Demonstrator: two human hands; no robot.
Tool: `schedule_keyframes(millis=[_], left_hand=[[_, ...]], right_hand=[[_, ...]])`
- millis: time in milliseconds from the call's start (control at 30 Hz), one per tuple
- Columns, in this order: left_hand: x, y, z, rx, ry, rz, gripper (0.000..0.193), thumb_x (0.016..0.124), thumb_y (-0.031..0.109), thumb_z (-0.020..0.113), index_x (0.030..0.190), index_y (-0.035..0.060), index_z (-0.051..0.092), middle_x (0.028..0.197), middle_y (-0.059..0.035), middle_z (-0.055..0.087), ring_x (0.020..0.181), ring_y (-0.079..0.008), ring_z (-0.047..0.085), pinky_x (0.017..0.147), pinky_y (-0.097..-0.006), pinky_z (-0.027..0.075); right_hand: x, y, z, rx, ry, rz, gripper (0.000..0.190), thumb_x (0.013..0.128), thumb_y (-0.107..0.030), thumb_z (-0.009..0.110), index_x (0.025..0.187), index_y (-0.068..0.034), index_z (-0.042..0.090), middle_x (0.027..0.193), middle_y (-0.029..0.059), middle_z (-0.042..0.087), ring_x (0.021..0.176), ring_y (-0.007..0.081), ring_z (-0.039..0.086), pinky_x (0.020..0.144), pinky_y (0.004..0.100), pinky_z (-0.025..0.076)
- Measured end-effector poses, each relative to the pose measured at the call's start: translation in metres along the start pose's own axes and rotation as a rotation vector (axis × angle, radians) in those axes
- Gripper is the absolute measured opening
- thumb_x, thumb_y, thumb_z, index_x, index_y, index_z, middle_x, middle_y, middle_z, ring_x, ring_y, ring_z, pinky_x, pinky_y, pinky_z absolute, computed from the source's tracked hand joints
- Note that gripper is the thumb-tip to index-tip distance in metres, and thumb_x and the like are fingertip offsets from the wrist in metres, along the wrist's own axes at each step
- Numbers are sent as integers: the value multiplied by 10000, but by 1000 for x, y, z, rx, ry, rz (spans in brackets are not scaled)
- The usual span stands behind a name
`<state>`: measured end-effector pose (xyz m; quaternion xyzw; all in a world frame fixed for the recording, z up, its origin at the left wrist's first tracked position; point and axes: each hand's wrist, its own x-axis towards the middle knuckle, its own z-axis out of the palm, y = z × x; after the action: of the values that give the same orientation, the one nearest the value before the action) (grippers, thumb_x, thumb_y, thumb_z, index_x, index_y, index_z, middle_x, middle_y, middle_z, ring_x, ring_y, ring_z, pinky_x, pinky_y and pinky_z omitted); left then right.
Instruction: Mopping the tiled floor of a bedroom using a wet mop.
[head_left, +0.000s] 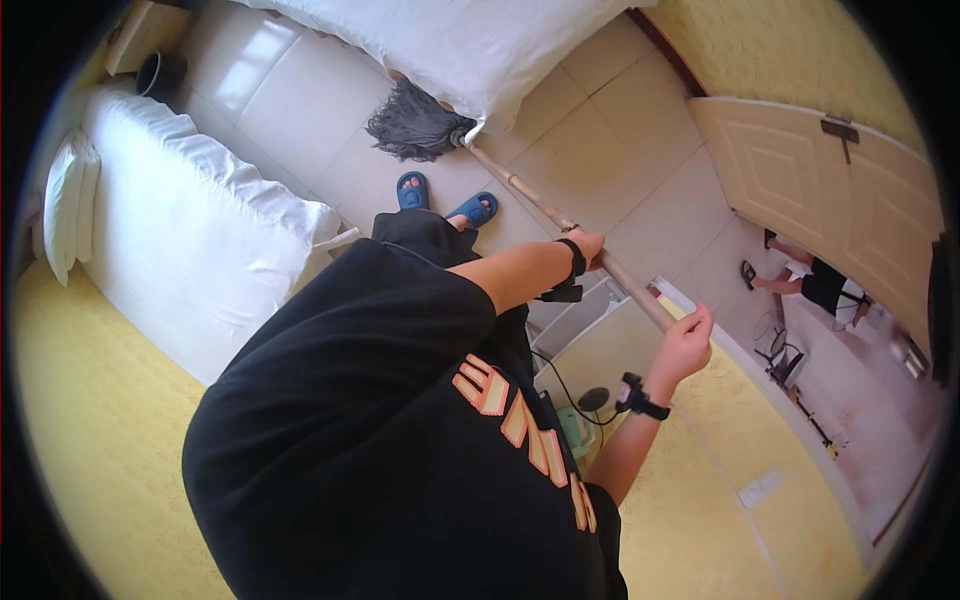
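Note:
A mop with a bamboo handle (525, 193) runs diagonally in front of me. Its grey string head (412, 124) lies against the tiled floor beside the hanging edge of a white bed sheet (480, 45). My left hand (586, 247) is closed around the middle of the handle. Nearer its upper end, my right hand (686, 341) grips the handle, which disappears into the palm. A black strap is on each wrist, and a small device with a cable is on the right one. My feet, in blue slippers (472, 211), stand just below the mop head.
A second bed with a white sheet (172, 225) is at the left, with a black bin (160, 76) beyond it. At the right are an open panelled door (795, 165) and a yellow wall (750, 465). Past the doorway, a seated person (817, 289) is partly visible.

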<state>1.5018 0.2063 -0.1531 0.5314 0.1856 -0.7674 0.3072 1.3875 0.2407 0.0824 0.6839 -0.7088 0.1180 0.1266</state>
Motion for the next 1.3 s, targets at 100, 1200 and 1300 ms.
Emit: schedule_keyframes(millis=[100, 1200, 1300], left_hand=[[-4, 32, -2, -148, -50, 3, 186, 823, 112, 572, 990, 31, 559, 917, -136, 632, 811, -283, 669, 697, -467, 592], [-41, 85, -495, -254, 628, 281, 214, 819, 105, 613, 1002, 11, 556, 883, -121, 605, 752, -262, 641, 631, -489, 578], [-18, 74, -497, -233, 708, 298, 247, 811, 97, 620, 1026, -5, 553, 898, -134, 608, 768, -274, 647, 636, -500, 582]], right_hand=[[49, -24, 10, 94, 28, -95, 137, 915, -113, 578, 995, -120, 689, 755, 111, 705, 643, 296, 683, 528, 382, 506], [-130, -369, 114, 197, -1723, -901, 491, 890, -380, 649, 1114, 45, 553, 845, 178, 670, 603, 250, 664, 573, 366, 533], [-122, -362, 98, 229, -1800, -758, 501, 887, -359, 649, 1152, 53, 542, 914, 216, 659, 600, 267, 663, 555, 351, 526]])
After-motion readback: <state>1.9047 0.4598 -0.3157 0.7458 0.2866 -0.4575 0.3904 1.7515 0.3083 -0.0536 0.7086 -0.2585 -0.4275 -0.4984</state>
